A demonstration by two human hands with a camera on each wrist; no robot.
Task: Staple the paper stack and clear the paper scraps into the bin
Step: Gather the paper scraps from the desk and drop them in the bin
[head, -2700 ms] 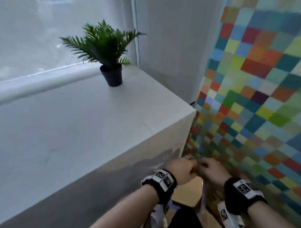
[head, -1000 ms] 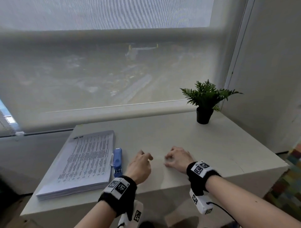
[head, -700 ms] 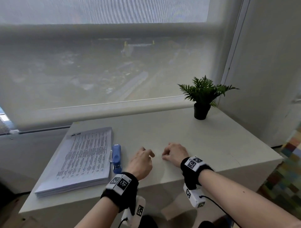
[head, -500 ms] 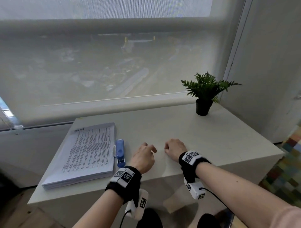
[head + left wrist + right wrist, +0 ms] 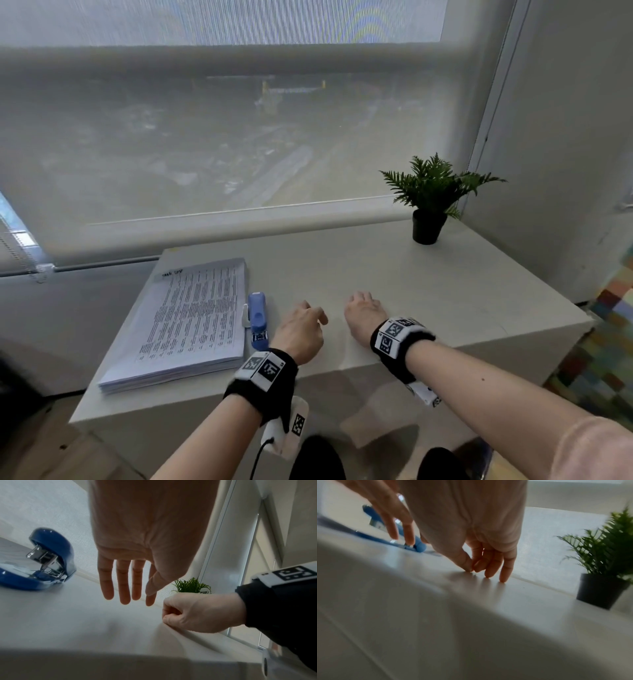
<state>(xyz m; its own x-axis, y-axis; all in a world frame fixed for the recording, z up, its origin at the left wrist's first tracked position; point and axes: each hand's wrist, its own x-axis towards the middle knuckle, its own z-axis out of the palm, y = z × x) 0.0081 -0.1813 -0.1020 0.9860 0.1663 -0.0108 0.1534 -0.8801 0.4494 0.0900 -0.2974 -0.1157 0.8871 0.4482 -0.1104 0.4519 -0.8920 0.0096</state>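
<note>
A thick stack of printed paper (image 5: 185, 318) lies on the left of the white table (image 5: 445, 291). A blue stapler (image 5: 257, 317) (image 5: 39, 561) (image 5: 418, 547) lies along its right edge. My left hand (image 5: 317, 317) (image 5: 135, 597) hovers just right of the stapler, fingers straight and hanging, holding nothing. My right hand (image 5: 359, 305) (image 5: 471, 568) (image 5: 167, 614) is down on the tabletop beside it. Its thumb and forefinger tips are pressed together at the surface and the other fingertips touch the table. No scrap shows between them. No bin is in view.
A small green plant in a black pot (image 5: 430, 205) (image 5: 604, 588) (image 5: 190, 586) stands at the back right corner. A window with a roller blind runs behind the table. A multicoloured floor (image 5: 603, 359) lies past the table's right edge.
Both hands were low beside the table's right end over the coloured floor; they are now over the tabletop near the stapler. Over the last second they have hardly moved.
</note>
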